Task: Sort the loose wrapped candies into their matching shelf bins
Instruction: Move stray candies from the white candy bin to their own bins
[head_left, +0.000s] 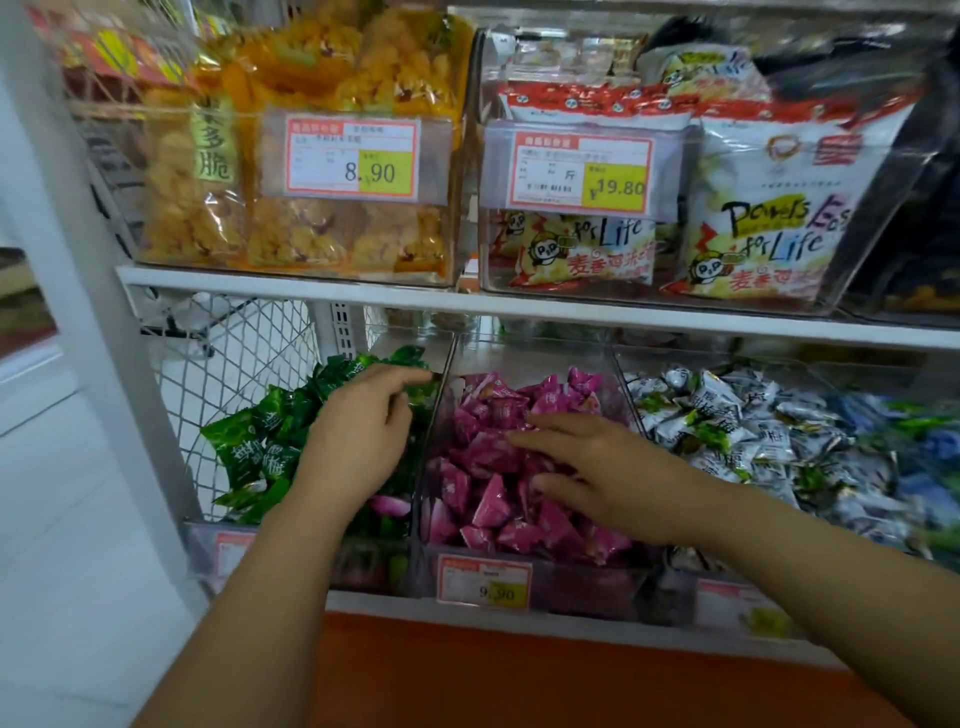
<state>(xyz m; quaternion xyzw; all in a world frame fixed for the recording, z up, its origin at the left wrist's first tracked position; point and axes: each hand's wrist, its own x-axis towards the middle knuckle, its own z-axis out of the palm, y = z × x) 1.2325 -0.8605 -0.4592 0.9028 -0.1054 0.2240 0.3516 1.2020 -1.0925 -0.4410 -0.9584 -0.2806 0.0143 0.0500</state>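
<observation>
Green candies (249, 447) are apparently being sifted by the spread left hand (358, 431), right hand (597, 467) flat; stray pink candy (389, 505) needs pinching next.

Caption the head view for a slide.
Left hand among green candies, right hand on pink candies beside them.

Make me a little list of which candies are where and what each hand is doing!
on the left: green candies
in the middle: pink candies
on the right: white-and-green candies
left hand: over the green candies, fingers reaching toward the clear divider; unclear if it holds one
right hand: lying on the pink candies, fingers straight
stray: what looks like a pink candy among the green ones, below the left hand
price: tag under the pink candies reads 9.90
</observation>
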